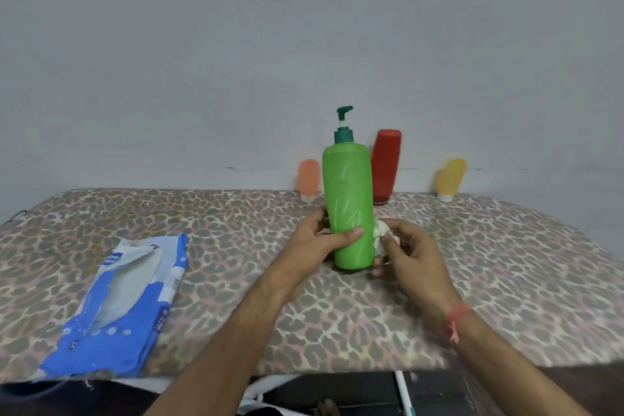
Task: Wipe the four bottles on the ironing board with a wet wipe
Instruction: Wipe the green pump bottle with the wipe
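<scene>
Grey wall (304,44) fills the top half, 12 o'clock. Ironing board (506,280) with leopard-print cover spans the lower half.

Blue-and-white wet wipe pack (118,300) lies flat near the board's front edge at 8 o'clock, flap open, well apart from the hands.

Green pump bottle (347,206) stands upright on the board just right of centre, base touching the cover, dark green pump head on top.

Left hand (320,240) grips the green bottle's lower body from its left, thumb curled across the front, fingers wrapped behind.

Right hand (412,253) at 4 o'clock from the bottle, fingers curled, pinching a crumpled white wet wipe (381,233) against the bottle's lower right side. Red thread band (457,314) on that wrist.

Back row along the wall:
- red bottle (386,165) standing on its cap, directly behind the green one at 1 o'clock, partly hidden by it
- yellow bottle (450,177) on its white cap, at 2 o'clock, tilted, well apart from the red
- orange bottle (308,176) on its white cap, at 11 o'clock, just beside the green bottle's left edge in view
</scene>
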